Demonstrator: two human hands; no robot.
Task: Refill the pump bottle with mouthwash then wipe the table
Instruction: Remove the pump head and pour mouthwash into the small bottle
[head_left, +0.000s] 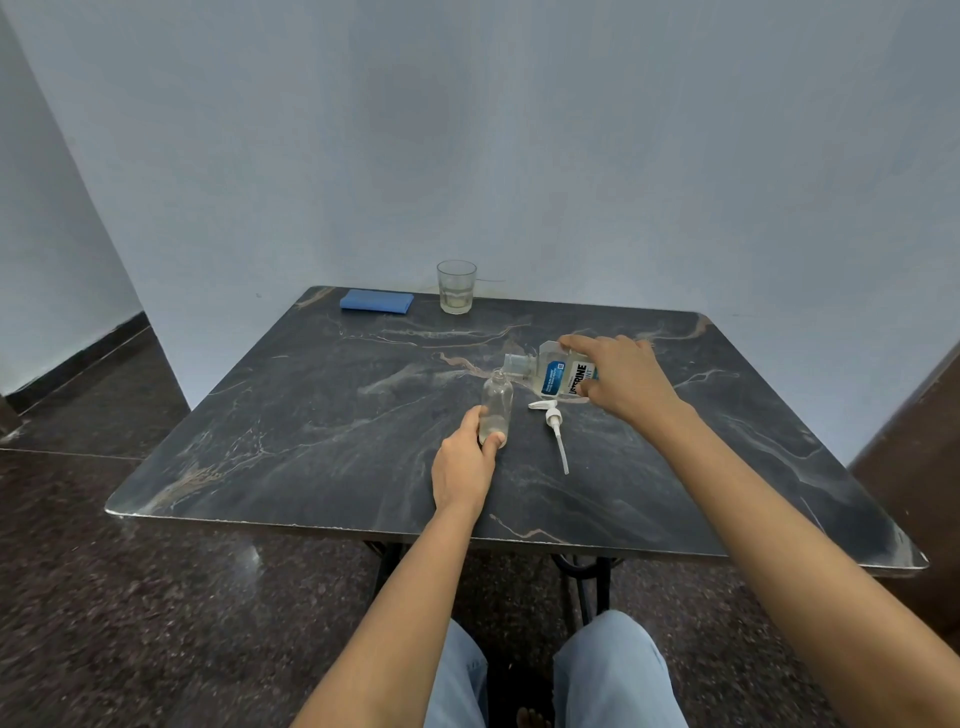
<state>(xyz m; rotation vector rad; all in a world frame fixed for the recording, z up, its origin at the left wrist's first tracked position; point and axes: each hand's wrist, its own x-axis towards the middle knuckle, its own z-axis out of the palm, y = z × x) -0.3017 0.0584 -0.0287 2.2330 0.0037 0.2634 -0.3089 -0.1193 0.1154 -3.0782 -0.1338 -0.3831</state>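
Observation:
A small clear pump bottle (497, 400) stands upright in the middle of the dark marble table (311, 415), its top off. My left hand (465, 462) grips its lower part. My right hand (621, 376) holds the clear mouthwash bottle (553, 375) with the blue and white label, tipped on its side so its open mouth sits just above the small bottle's neck. A little pale liquid lies in the small bottle's bottom. The white pump head (555, 431) with its long tube lies on the table just right of the small bottle.
A folded blue cloth (376, 301) lies at the table's far left edge. A drinking glass (456, 287) with a little liquid stands beside it at the far edge, against the pale wall. My knees show below the near edge.

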